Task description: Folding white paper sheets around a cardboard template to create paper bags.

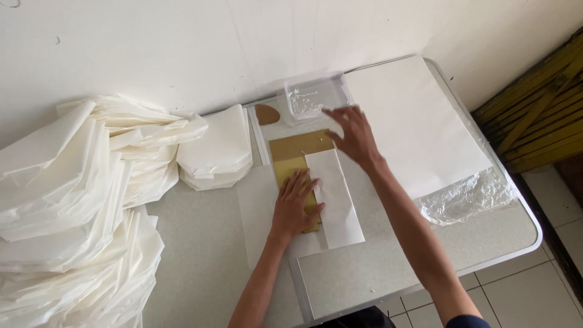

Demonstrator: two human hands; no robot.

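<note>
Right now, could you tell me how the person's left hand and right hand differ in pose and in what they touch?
The left hand lies flat, palm down, pressing on the brown cardboard template and the folded white paper; the right hand is raised, fingers spread, near the clear plastic container. The left hand sits nearer the person, the right hand farther toward the wall. Both are bare, open, and grip nothing.

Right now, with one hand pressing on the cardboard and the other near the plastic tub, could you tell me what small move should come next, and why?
Probably dip the right hand into the plastic tub. It hovers open just beside the tub, which seems to hold white paste, while the left hand lies flat on the cardboard, holding the half-folded paper in place.
</note>
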